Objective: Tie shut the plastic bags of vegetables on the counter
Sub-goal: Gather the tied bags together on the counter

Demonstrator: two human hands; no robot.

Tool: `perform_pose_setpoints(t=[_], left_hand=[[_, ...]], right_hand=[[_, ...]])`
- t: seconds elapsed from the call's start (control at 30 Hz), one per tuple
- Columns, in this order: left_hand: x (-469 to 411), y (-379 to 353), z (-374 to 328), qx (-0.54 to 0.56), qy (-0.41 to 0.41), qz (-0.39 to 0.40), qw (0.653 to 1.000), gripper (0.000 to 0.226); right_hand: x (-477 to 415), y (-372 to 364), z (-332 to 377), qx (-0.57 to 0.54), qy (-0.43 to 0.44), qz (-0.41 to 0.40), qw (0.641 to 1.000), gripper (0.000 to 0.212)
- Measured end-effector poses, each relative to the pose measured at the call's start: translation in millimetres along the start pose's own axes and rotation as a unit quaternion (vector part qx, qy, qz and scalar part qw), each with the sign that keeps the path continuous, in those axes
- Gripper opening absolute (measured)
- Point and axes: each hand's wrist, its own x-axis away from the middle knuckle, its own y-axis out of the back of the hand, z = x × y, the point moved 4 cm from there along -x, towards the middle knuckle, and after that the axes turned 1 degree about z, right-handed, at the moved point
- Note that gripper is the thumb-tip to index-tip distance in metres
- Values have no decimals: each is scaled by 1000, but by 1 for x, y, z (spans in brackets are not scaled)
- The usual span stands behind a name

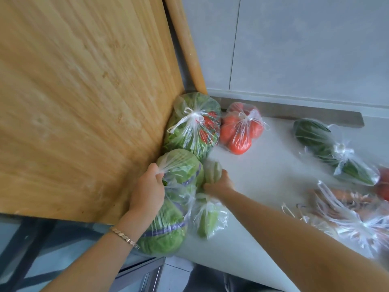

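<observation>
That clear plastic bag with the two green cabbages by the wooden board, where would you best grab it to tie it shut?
Grip the loose gathered film at the top of the clear plastic bag of green cabbages, not the round heads. The left hand already pinches a bunch there, so the right hand would likely take the slack from the open counter side, since the large wooden cutting board blocks the other side.

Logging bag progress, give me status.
Left hand pinching cabbage bag plastic. Right hand on pale vegetable. Bag untied. Cutting board crowds left.
</observation>
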Motion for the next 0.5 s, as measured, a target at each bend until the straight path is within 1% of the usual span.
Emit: perform_pose_setpoints(t=[0.07,0.2,0.23,0.27,0.33,0.37,0.43,0.47,0.5], left_hand=[[-3,-1,3,-11,12,7,1000,21],[-4,-8,-6,-105,32,67,992,17],[-4,-9,-12,-134,36,77,987,24],[-3,-13,-21,-169,29,83,982,35],[1,-24,-44,-236,-29,70,969,55],[5,-32,-59,-250,-82,56,963,57],[15,-54,-88,-250,-202,40,946,52],[19,-66,-97,-249,-247,50,935,49],[20,-79,-101,-250,-273,74,926,49]], right_hand=[[1,0,0,28,11,8,1000,77],[13,27,-6,84,57,17,995,62],[20,39,-7,110,71,10,991,57],[29,56,-11,142,81,-1,987,53],[47,94,-25,226,94,-12,969,51],[57,114,-35,277,93,-8,956,57],[76,150,-59,388,71,13,919,76],[84,162,-71,430,52,27,901,84],[88,170,-85,463,36,39,885,88]])
